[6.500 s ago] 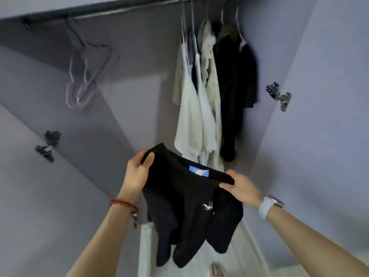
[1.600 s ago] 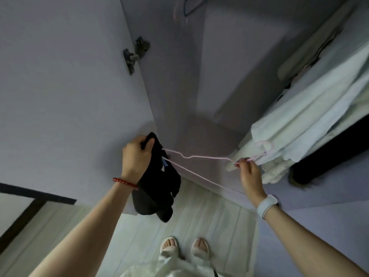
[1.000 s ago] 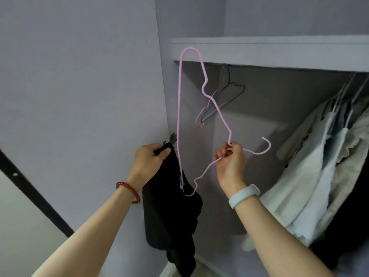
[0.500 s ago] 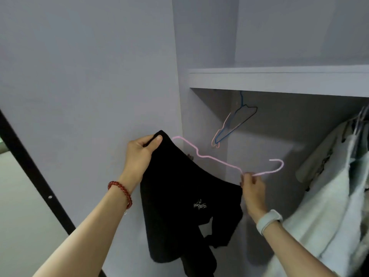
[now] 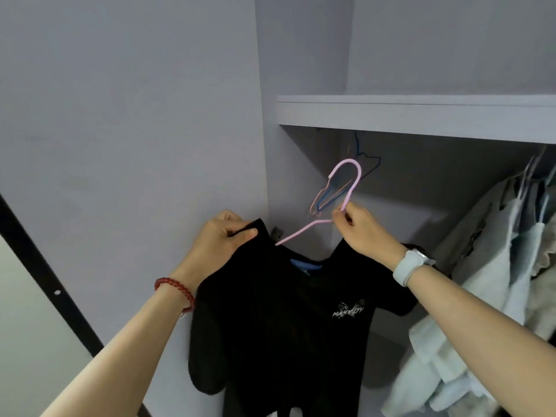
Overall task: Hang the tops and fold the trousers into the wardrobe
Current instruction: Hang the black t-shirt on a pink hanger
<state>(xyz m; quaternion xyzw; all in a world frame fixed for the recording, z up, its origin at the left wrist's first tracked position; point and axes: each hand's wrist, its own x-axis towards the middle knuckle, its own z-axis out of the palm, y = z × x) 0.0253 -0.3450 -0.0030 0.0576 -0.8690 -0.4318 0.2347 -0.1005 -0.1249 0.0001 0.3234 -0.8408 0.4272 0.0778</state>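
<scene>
A black T-shirt [image 5: 279, 320] with a small white chest print and a blue neck label hangs in front of me. My left hand [image 5: 221, 245] grips its left shoulder at the collar. My right hand [image 5: 361, 233] pinches the neck of a pink wire hanger [image 5: 346, 182], hook pointing up. The hanger's left arm runs down into the shirt's collar; the rest of the hanger is hidden inside the shirt.
The wardrobe shelf [image 5: 415, 115] runs above. Spare blue and pink hangers [image 5: 334, 194] hang behind the hook. White and pale tops [image 5: 496, 281] hang at the right. The open wardrobe door [image 5: 120, 145] stands at the left.
The hanger has turned hook-up and gone into the shirt's collar. My right hand rose and moved toward my left hand, and the shirt now spreads across the hanger.
</scene>
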